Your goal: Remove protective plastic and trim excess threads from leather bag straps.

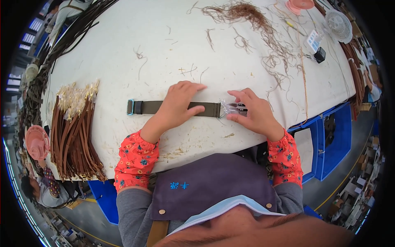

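An olive webbing strap [177, 107] is lying flat across the near part of the white table [123, 49], with a blue-grey metal loop [131, 107] at its left end and a metal ring [222, 110] at its right end. The left hand [177, 106] is pressing down on the strap's middle, fingers spread flat over the top and the thumb lying along its near edge, so that stretch of webbing is being hidden. The right hand [254, 113] is pinching a small clear plastic bag [233, 108] just at the ring, fingers curled together over a dark item inside that is too small to make out. A bundle of brown straps [74, 131] with gold ends is resting well to the left. Loose brown threads [251, 24] are lying scattered across the far side.
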Action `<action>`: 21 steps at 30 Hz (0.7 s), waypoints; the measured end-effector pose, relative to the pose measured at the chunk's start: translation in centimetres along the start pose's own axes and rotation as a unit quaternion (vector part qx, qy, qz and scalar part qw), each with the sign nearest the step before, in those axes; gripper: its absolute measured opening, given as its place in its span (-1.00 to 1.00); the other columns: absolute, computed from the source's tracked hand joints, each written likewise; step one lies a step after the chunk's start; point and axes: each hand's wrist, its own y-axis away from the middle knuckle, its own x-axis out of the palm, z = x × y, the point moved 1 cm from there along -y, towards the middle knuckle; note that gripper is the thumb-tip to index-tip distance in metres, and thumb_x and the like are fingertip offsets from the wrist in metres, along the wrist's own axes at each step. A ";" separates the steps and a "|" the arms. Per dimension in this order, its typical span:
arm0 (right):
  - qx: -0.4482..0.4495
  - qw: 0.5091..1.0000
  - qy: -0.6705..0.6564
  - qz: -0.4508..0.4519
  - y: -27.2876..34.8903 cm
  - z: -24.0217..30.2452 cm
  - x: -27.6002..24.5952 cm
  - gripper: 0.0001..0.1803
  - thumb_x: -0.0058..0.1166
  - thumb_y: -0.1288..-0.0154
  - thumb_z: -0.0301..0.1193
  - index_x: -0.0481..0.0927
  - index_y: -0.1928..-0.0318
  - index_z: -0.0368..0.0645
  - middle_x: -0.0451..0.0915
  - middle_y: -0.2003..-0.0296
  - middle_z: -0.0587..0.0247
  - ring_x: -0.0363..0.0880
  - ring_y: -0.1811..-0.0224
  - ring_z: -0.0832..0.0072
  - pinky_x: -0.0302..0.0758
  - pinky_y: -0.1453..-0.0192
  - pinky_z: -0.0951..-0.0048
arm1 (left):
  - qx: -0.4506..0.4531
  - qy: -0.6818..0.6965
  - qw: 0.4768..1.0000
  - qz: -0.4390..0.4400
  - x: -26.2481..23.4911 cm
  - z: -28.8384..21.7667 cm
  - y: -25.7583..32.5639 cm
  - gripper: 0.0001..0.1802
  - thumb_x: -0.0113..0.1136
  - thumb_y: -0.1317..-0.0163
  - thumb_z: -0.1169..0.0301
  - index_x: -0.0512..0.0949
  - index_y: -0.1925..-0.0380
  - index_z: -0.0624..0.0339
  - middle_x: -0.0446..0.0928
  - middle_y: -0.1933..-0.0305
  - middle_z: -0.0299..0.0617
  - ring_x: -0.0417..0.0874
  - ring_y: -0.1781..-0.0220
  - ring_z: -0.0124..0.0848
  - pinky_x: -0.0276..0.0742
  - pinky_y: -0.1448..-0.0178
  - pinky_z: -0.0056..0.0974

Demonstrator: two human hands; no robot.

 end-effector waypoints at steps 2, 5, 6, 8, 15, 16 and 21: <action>-0.023 1.000 0.002 0.006 0.6 -0.7 0.8 -0.47 0.33 -0.19 -0.18 0.53 -0.16 0.03 0.57 0.19 0.27 0.65 0.36 0.25 0.56 0.33 0.31 | 0.039 0.013 0.993 0.110 0.3 -0.8 0.4 -0.56 0.32 -0.16 0.48 0.52 -0.07 0.10 0.55 -0.01 -0.19 0.50 -0.15 -0.17 0.38 -0.23 -0.09; -0.071 0.997 0.014 0.030 1.0 -1.1 1.1 -0.49 0.34 -0.12 -0.26 0.55 -0.10 0.03 0.57 0.19 0.30 0.64 0.39 0.27 0.54 0.35 0.30 | -0.042 0.119 0.979 0.160 0.8 -0.9 0.0 -0.56 0.35 -0.13 0.52 0.55 -0.05 0.09 0.57 0.11 -0.20 0.54 0.03 -0.18 0.44 -0.14 -0.17; -0.094 0.994 0.026 0.047 1.0 -1.1 1.2 -0.52 0.34 -0.09 -0.32 0.56 -0.06 0.03 0.57 0.19 0.32 0.64 0.40 0.29 0.54 0.36 0.31 | -0.041 0.118 0.979 0.160 0.9 -1.0 0.1 -0.56 0.35 -0.13 0.52 0.55 -0.05 0.09 0.57 0.11 -0.20 0.54 0.03 -0.18 0.44 -0.14 -0.17; -0.124 0.991 0.040 0.022 1.2 -0.9 1.5 -0.58 0.30 -0.08 -0.38 0.57 -0.01 0.04 0.56 0.21 0.33 0.63 0.41 0.33 0.52 0.39 0.33 | -0.013 0.080 0.988 0.130 1.2 -1.2 0.4 -0.58 0.33 -0.13 0.56 0.55 -0.02 0.09 0.58 0.22 -0.24 0.56 0.12 -0.22 0.47 -0.05 -0.20; -0.254 0.947 0.149 -0.129 2.4 -0.3 1.3 -0.71 0.16 -0.09 -0.51 0.61 0.16 0.10 0.51 0.26 0.39 0.56 0.47 0.45 0.47 0.45 0.41 | 0.063 0.047 0.993 0.091 0.8 -1.3 0.7 -0.64 0.31 -0.11 0.53 0.55 0.06 0.10 0.54 0.24 -0.25 0.53 0.12 -0.21 0.45 -0.01 -0.14; -0.253 0.947 0.149 -0.130 2.5 -0.3 1.3 -0.71 0.16 -0.09 -0.51 0.61 0.16 0.10 0.51 0.26 0.39 0.56 0.47 0.45 0.47 0.45 0.41 | 0.103 -0.006 0.994 0.047 0.8 -1.3 0.9 -0.65 0.32 -0.08 0.53 0.56 0.09 0.09 0.54 0.22 -0.26 0.52 0.12 -0.21 0.45 0.00 -0.18; -0.231 0.963 0.120 -0.070 3.2 0.0 1.3 -0.68 0.17 -0.07 -0.54 0.62 0.14 0.09 0.53 0.24 0.40 0.57 0.46 0.43 0.48 0.43 0.40 | 0.163 -0.103 0.981 -0.022 0.6 -1.6 2.1 -0.63 0.33 0.03 0.59 0.58 0.16 0.08 0.52 0.16 -0.28 0.50 0.14 -0.24 0.47 0.04 -0.22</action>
